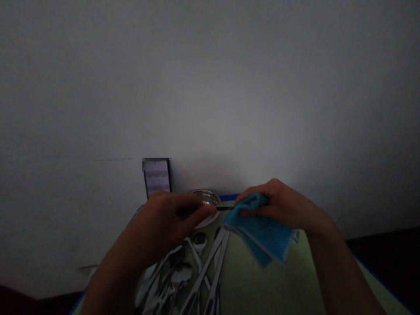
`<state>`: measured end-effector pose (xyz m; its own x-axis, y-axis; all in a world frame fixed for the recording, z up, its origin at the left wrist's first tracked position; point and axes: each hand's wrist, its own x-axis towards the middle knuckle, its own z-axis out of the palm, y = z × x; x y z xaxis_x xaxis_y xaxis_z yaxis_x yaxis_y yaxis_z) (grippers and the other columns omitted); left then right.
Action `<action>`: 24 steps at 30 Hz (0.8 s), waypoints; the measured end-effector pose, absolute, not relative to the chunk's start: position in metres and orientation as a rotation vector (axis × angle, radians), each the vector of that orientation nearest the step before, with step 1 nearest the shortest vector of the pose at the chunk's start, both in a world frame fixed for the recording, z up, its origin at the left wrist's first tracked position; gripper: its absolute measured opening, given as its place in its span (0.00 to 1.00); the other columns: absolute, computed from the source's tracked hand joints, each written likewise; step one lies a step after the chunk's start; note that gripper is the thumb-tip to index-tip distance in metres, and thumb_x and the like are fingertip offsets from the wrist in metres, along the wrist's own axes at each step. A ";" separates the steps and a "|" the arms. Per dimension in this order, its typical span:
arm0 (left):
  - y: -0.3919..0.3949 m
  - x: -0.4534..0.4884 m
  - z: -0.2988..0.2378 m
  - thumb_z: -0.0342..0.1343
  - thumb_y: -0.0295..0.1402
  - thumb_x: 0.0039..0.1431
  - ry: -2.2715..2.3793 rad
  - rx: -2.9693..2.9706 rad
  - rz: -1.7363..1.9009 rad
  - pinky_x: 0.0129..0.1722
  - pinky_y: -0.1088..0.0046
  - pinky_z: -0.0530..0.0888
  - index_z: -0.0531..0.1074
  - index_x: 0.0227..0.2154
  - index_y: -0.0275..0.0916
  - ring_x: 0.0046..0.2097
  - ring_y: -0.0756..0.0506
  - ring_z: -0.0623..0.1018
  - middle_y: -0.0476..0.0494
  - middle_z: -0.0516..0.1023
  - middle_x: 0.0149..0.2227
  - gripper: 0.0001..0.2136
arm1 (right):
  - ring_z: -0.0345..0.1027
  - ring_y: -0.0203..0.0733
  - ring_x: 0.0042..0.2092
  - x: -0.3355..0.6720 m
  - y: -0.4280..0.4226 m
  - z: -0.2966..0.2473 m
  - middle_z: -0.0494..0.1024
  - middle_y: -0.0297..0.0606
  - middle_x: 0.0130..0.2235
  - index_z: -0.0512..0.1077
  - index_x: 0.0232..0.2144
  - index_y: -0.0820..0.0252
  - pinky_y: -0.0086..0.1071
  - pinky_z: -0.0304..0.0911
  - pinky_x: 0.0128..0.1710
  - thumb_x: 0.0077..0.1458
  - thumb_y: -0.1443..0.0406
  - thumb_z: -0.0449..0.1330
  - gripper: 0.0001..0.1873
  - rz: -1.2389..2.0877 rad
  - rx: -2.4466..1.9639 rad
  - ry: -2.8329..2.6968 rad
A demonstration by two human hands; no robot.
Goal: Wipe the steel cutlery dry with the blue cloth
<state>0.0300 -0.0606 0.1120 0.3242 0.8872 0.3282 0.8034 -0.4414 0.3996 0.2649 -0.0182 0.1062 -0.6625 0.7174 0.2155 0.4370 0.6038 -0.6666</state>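
Between my two hands runs a thin metal piece of cutlery (225, 208), seen edge-on; its exact kind is hidden. My left hand (177, 221) pinches one end between thumb and fingers. Around the other end my right hand (278, 205) is closed with a folded blue cloth (262, 232), whose loose corners hang down over the table. Just beyond the left fingertips sits a shiny metal bowl (210, 197), partly covered by that hand. Below lies a heap of metal cutlery, with a spoon (181, 273) and long flat handles (215, 271) showing.
A phone (158, 177) with a lit screen leans upright against the pale wall (210, 96) at the back. The table (262, 293) has a light green top and a blue edge. Its far side meets the wall.
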 end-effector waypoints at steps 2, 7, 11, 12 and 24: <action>-0.062 0.030 0.113 0.50 0.42 0.56 1.538 2.442 0.835 0.18 0.81 0.58 0.75 0.21 0.38 0.17 0.55 0.65 0.54 0.67 0.14 0.16 | 0.71 0.35 0.32 0.264 -0.017 0.105 0.79 0.29 0.31 0.76 0.38 0.52 0.27 0.63 0.33 0.49 0.62 0.61 0.11 0.746 -0.933 -2.280; -0.064 0.036 0.112 0.49 0.42 0.57 1.606 2.473 0.969 0.19 0.80 0.60 0.74 0.22 0.37 0.18 0.54 0.67 0.53 0.71 0.15 0.17 | 0.71 0.38 0.34 0.255 -0.011 0.092 0.79 0.32 0.33 0.76 0.34 0.55 0.29 0.64 0.33 0.48 0.56 0.61 0.12 0.579 -0.954 -1.772; -0.066 0.042 0.113 0.48 0.42 0.57 1.657 2.462 1.015 0.18 0.80 0.60 0.74 0.22 0.37 0.17 0.54 0.67 0.53 0.71 0.15 0.17 | 0.66 0.37 0.26 0.248 -0.007 0.083 0.73 0.34 0.24 0.72 0.24 0.60 0.28 0.59 0.23 0.49 0.49 0.56 0.20 0.528 -1.062 -1.502; -0.067 0.042 0.113 0.48 0.42 0.57 1.668 2.451 1.023 0.18 0.80 0.59 0.74 0.22 0.37 0.17 0.54 0.67 0.53 0.70 0.14 0.17 | 0.64 0.36 0.25 0.249 -0.007 0.083 0.71 0.34 0.22 0.71 0.22 0.61 0.27 0.58 0.21 0.50 0.48 0.55 0.21 0.559 -1.079 -1.506; -0.061 0.031 0.114 0.50 0.42 0.57 1.549 2.398 0.727 0.20 0.80 0.60 0.76 0.24 0.39 0.19 0.54 0.68 0.53 0.72 0.16 0.16 | 0.71 0.38 0.35 0.268 -0.011 0.103 0.78 0.33 0.35 0.74 0.37 0.57 0.28 0.64 0.34 0.51 0.58 0.58 0.12 1.003 -0.992 -2.360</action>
<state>0.0308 -0.0612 0.1139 0.3318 0.8957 0.2961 0.7999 -0.4335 0.4151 0.2683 -0.0109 0.1031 -0.6735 0.7354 0.0746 0.4565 0.4932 -0.7406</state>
